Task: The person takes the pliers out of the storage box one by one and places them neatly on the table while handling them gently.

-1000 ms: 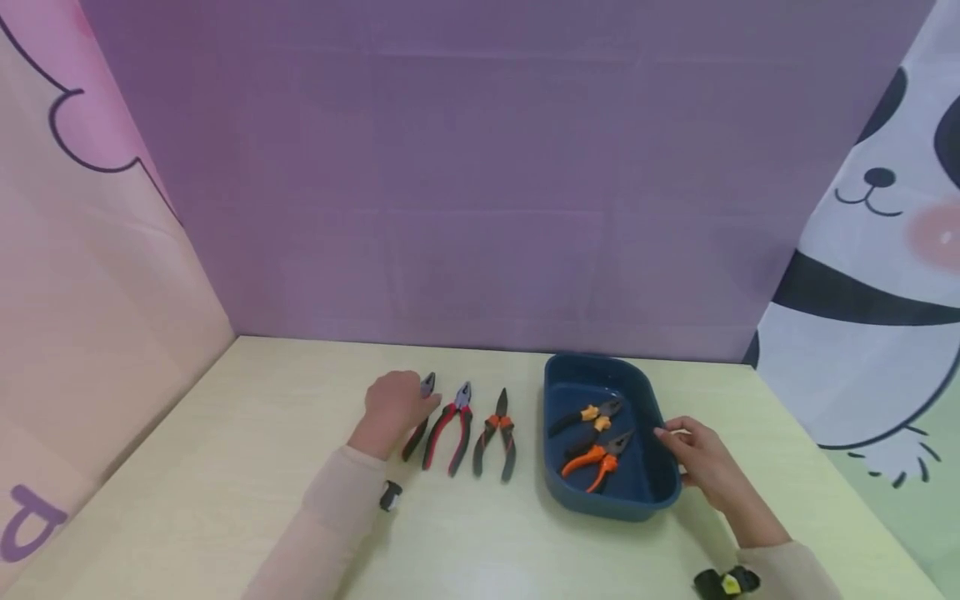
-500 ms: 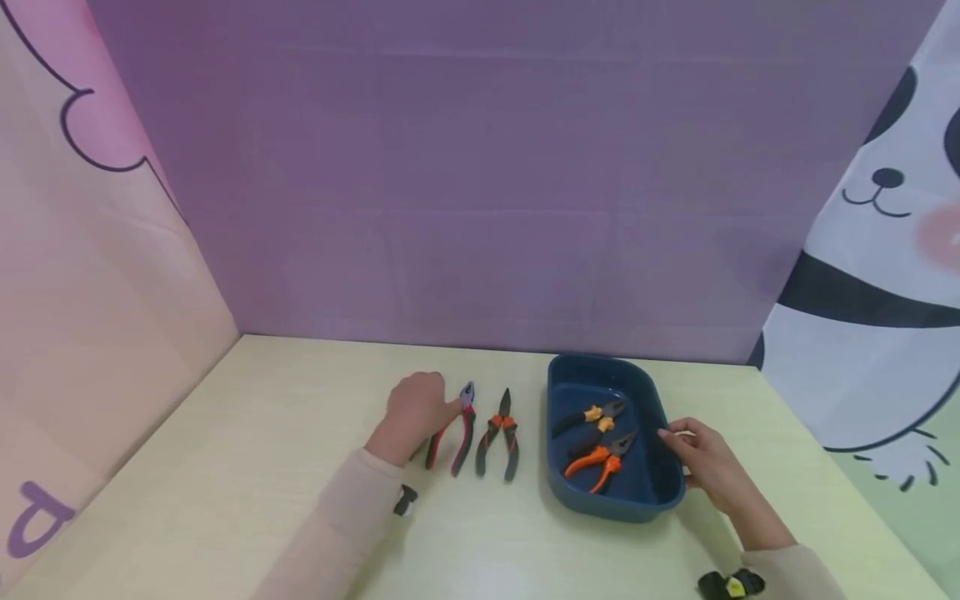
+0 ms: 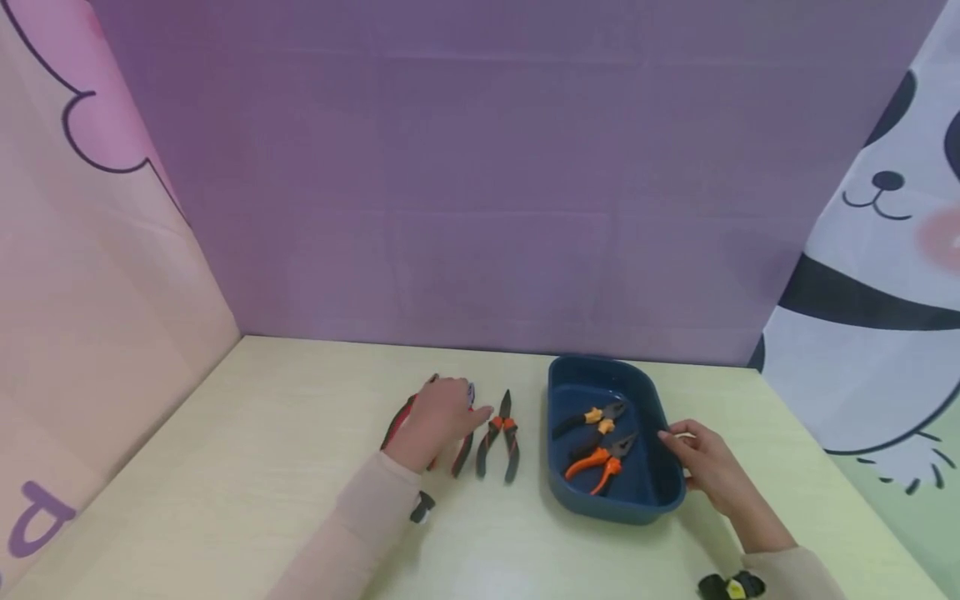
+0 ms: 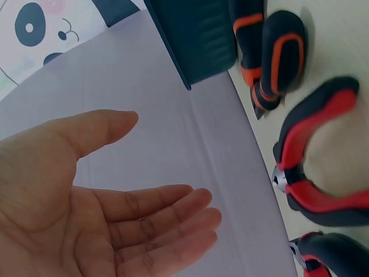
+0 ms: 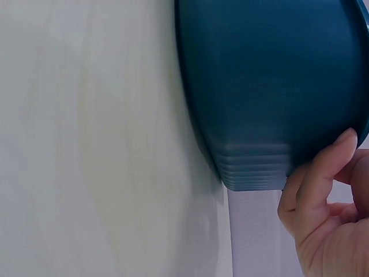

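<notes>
My left hand (image 3: 441, 417) hovers over the row of pliers, palm and fingers bare in the left wrist view, thumb spread from nearly straight fingers. Beneath it lie two pairs of red-and-black pliers, the left pair (image 3: 397, 421) and the middle pair (image 3: 463, 454), both partly hidden in the head view. Right of the thumb are long-nose pliers (image 3: 491, 433) with orange-and-black handles. My right hand (image 3: 705, 462) pinches the right rim of a dark blue plastic bin (image 3: 607, 507) between thumb and fingers. Inside it rest black-and-yellow pliers (image 3: 576, 422) and orange pliers (image 3: 596, 456).
A pale wooden table (image 3: 300, 425) carries everything. Behind it hangs a purple cloth backdrop (image 3: 495, 192), with a panda-print sheet (image 3: 862, 358) on the right and a pinkish printed sheet (image 3: 112, 308) on the left.
My left hand has moved rightward across the row, from the leftmost pliers toward the long-nose pair. The leftmost pliers now lie with their handles spread wider. My right hand stays at the bin's rim.
</notes>
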Motion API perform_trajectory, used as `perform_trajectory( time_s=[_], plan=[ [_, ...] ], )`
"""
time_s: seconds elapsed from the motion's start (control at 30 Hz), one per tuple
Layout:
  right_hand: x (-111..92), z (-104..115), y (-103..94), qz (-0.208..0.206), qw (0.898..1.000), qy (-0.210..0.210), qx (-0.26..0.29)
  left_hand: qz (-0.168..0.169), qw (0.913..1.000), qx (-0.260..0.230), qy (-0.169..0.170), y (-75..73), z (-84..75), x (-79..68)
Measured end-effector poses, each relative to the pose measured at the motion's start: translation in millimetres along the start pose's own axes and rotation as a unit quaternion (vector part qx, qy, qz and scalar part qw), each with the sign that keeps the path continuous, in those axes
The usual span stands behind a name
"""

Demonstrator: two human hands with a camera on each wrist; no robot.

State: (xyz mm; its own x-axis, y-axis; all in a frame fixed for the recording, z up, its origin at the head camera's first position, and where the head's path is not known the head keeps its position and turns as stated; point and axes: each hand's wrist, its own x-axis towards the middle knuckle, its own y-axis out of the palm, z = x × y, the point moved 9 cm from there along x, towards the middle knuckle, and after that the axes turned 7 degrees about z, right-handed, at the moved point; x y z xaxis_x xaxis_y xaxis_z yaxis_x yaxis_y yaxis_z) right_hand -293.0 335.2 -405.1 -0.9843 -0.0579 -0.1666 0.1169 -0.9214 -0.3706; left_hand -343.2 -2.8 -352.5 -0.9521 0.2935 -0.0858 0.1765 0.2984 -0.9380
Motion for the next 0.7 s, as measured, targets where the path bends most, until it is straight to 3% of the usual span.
perform_trajectory(
  time_s=[0.13, 0.47, 0.7],
  plan=[
    [-0.3, 0.2, 0.2, -0.001, 1.0, 0.006, -0.007, 0.001, 0.9998, 0.008, 0.016, 0.9, -6.6, -0.5],
    [0.3, 0.6, -0.9, -0.005, 1.0, 0.006, -0.004, 0.012, 0.9999, 0.006, -0.001, 2.3, -9.5, 2.4],
    [0.3, -0.3, -1.1, -0.008, 1.0, 0.01, -0.007, 0.01, 0.9998, -0.008, 0.016, 2.2, -16.9, 2.2]
  ],
)
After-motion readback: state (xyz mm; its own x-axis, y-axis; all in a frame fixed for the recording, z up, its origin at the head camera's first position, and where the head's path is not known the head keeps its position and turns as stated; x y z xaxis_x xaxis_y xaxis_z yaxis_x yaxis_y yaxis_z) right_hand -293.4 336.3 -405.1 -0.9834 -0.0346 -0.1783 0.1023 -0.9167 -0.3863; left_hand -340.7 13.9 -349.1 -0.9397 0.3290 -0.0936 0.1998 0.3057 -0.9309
